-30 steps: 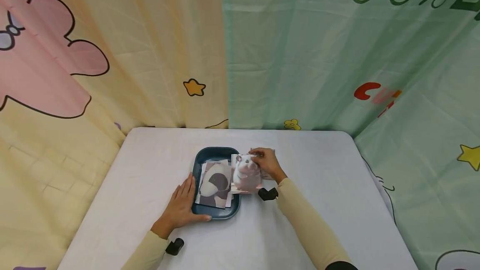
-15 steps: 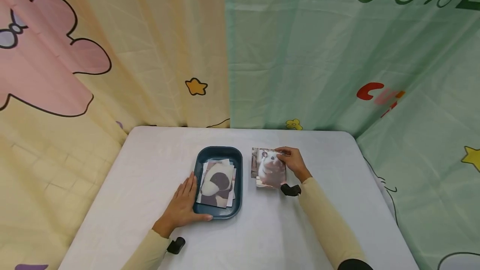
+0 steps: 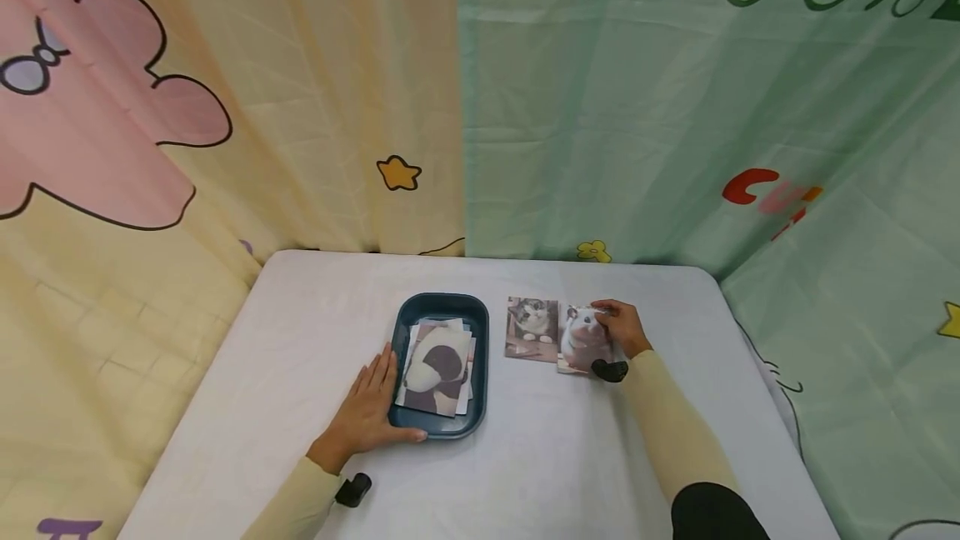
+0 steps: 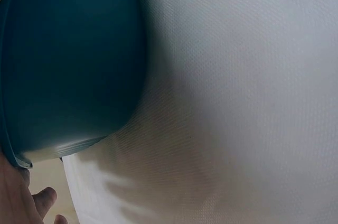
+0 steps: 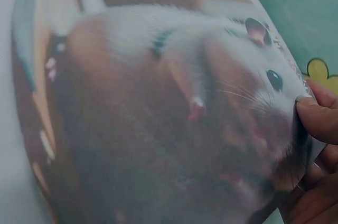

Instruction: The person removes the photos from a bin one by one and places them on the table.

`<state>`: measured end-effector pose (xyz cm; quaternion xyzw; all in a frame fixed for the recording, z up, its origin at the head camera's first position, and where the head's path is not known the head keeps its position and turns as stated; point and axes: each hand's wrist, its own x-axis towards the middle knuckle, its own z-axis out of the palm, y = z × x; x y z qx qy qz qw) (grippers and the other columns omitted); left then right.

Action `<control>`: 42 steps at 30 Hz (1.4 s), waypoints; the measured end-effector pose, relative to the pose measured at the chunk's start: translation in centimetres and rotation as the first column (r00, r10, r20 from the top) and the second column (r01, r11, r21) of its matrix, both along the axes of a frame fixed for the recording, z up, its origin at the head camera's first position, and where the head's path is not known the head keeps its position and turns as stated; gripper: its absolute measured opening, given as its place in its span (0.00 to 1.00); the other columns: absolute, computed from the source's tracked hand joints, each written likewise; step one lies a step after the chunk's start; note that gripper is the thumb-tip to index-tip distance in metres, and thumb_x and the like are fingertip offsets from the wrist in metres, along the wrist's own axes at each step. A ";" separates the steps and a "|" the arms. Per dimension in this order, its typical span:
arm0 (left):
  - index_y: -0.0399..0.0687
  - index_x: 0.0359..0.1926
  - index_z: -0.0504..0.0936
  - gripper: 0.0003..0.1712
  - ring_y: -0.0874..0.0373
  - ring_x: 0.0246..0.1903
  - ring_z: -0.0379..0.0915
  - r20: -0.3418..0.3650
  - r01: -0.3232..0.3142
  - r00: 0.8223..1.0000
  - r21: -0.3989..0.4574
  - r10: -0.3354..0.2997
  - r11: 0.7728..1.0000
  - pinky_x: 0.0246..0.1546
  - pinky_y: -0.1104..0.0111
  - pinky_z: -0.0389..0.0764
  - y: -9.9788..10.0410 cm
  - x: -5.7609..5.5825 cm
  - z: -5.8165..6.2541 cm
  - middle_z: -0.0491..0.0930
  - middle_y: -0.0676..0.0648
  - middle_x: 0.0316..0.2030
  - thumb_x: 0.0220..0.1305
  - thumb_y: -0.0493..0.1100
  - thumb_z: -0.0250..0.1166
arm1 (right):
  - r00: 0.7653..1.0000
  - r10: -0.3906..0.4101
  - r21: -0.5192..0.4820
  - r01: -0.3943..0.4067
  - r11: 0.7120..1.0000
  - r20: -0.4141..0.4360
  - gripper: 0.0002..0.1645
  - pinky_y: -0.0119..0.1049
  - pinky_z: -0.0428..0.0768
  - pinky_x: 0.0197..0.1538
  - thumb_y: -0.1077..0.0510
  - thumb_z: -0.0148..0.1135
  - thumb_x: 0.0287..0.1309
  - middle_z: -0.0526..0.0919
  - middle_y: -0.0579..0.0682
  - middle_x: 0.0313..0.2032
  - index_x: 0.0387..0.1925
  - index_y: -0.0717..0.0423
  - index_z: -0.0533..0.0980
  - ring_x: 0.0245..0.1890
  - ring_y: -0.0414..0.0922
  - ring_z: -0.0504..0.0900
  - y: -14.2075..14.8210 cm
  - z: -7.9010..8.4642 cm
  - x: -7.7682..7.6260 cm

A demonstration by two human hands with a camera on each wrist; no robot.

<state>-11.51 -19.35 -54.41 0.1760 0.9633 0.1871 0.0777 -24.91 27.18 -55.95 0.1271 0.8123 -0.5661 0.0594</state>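
Note:
A photo card of a white hamster (image 3: 583,340) is pinched at its upper right edge by my right hand (image 3: 624,327). Thumb and fingers grip the hamster card (image 5: 179,108) in the right wrist view. Just left of it, a photo card of a grey-and-white cat (image 3: 532,328) lies on the table, close to the hamster card's edge. My left hand (image 3: 363,411) rests with straight fingers against the left side of a dark blue tray (image 3: 480,390). Inside the tray is a small stack of photo cards (image 3: 433,367); the top one shows a white animal with a dark patch.
A white cloth covers the table (image 3: 525,457). Behind it hang a yellow curtain (image 3: 337,107) and a green curtain (image 3: 570,107). In the left wrist view, the tray's outer wall (image 4: 74,60) stands on the cloth.
My right hand has carried the hamster card from beside the tray to the right, past the cat card, which now shows uncovered. My left hand has stayed at the tray.

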 end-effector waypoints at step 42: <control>0.31 0.74 0.43 0.80 0.43 0.74 0.36 -0.028 0.004 1.000 0.001 -0.004 1.000 0.70 0.44 0.39 0.1 0.2 0.4 0.36 0.36 0.75 0.35 0.83 0.63 | 0.941 0.251 0.198 -0.208 0.958 -0.225 0.21 0.52 0.72 0.58 0.64 0.60 0.62 0.78 0.64 0.52 0.56 0.67 0.74 0.52 0.58 0.76 -10.6 5.0 2.5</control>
